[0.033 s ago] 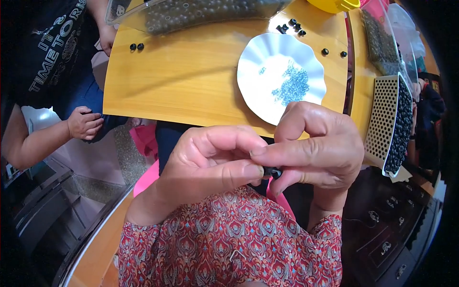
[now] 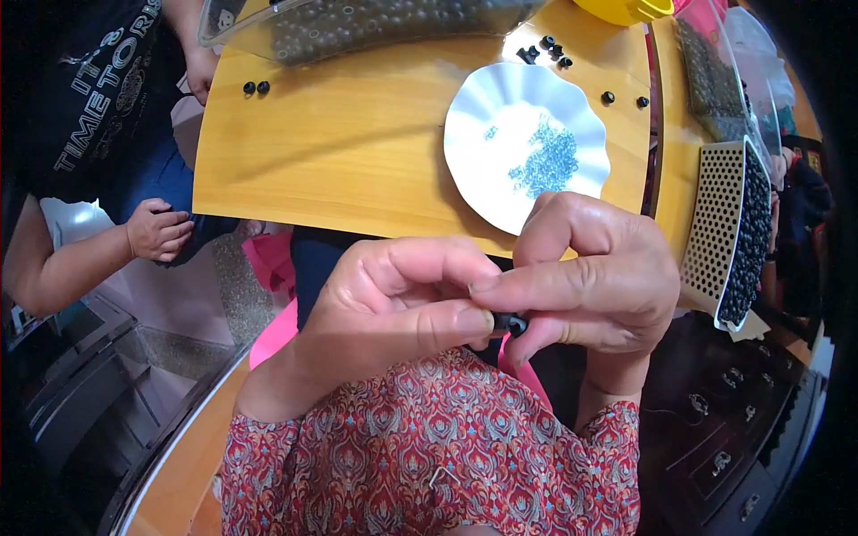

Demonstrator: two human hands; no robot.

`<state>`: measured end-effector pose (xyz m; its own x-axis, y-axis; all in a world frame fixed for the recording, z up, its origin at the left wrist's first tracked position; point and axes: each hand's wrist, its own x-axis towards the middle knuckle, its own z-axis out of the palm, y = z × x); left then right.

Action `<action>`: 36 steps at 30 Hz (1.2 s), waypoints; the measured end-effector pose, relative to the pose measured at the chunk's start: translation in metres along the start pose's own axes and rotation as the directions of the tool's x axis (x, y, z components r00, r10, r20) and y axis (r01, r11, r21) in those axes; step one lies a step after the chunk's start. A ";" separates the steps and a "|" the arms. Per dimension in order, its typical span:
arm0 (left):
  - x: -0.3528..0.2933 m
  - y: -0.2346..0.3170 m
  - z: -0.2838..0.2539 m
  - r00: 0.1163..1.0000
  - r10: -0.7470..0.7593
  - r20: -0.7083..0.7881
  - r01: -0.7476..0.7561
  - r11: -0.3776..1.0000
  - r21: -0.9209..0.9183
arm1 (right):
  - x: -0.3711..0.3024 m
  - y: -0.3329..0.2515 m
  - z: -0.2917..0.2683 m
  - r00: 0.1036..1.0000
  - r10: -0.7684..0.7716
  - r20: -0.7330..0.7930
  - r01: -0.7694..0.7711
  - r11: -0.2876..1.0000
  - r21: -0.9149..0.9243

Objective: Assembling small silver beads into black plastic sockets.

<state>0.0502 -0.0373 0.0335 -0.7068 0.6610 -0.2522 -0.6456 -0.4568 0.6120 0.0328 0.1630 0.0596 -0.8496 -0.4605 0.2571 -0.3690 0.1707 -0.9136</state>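
Just in front of the table's near edge, both my hands meet over a small black plastic part. My left hand pinches it from the left between thumb and fingers. From the right, my right hand grips the same piece with thumb and index finger. Only a dark, rounded end shows between the fingertips; the rest of it is hidden. Beyond my right hand lies a white wavy-edged plate, with a heap of small clear rings on it.
Several black parts lie behind the plate, and two more at the table's left. A clear bin stands at the far edge. On the right is a perforated white basket of black pieces. Another person's hand rests at left.
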 end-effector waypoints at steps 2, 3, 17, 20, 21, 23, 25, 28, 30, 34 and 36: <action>-0.001 -0.004 -0.001 0.999 -0.019 0.027 0.020 1.000 -0.016 | -0.001 0.002 0.001 0.999 -0.041 0.007 0.040 0.998 0.047; -0.001 -0.006 -0.002 0.998 -0.039 0.056 0.041 0.999 -0.030 | -0.003 0.003 0.002 0.999 -0.040 0.006 0.040 0.998 0.045; -0.006 -0.017 0.004 0.993 0.109 0.055 -0.114 0.988 0.108 | -0.006 0.002 0.003 0.983 -0.183 -0.011 0.180 0.976 -0.122; -0.004 -0.016 0.001 0.988 0.091 0.121 -0.105 0.988 0.115 | -0.002 -0.007 -0.003 0.982 -0.187 0.024 0.188 0.966 -0.177; -0.003 -0.016 0.000 0.989 0.058 0.137 -0.066 0.996 0.059 | -0.001 -0.010 -0.005 0.983 -0.183 0.034 0.186 0.960 -0.209; -0.001 -0.013 0.004 0.989 0.061 0.135 -0.060 0.998 -0.017 | 0.003 -0.014 -0.003 0.987 -0.161 0.025 0.163 0.959 -0.233; 0.001 -0.014 0.005 0.990 0.068 0.126 -0.056 0.994 -0.091 | 0.004 -0.013 0.000 0.990 -0.143 0.018 0.143 0.957 -0.251; -0.001 -0.016 0.004 0.986 0.076 0.149 -0.073 0.997 -0.028 | 0.000 -0.011 0.003 0.987 -0.157 -0.017 0.150 0.964 -0.220; -0.003 -0.017 0.007 1.000 0.006 0.022 -0.004 0.995 -0.097 | 0.000 -0.004 0.002 0.972 -0.235 -0.002 0.228 0.944 -0.237; 0.000 -0.020 0.008 1.000 0.009 0.022 -0.004 0.980 -0.201 | 0.003 0.010 -0.003 0.931 -0.353 0.095 0.364 0.869 -0.337; 0.001 -0.018 0.013 0.995 -0.060 -0.084 0.040 0.973 -0.226 | 0.004 0.011 -0.005 0.916 -0.382 0.124 0.399 0.829 -0.391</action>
<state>0.0653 -0.0208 0.0324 -0.6884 0.6351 -0.3504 -0.7219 -0.5527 0.4164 0.0233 0.1676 0.0517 -0.5907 -0.5946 0.5454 -0.7922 0.2990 -0.5320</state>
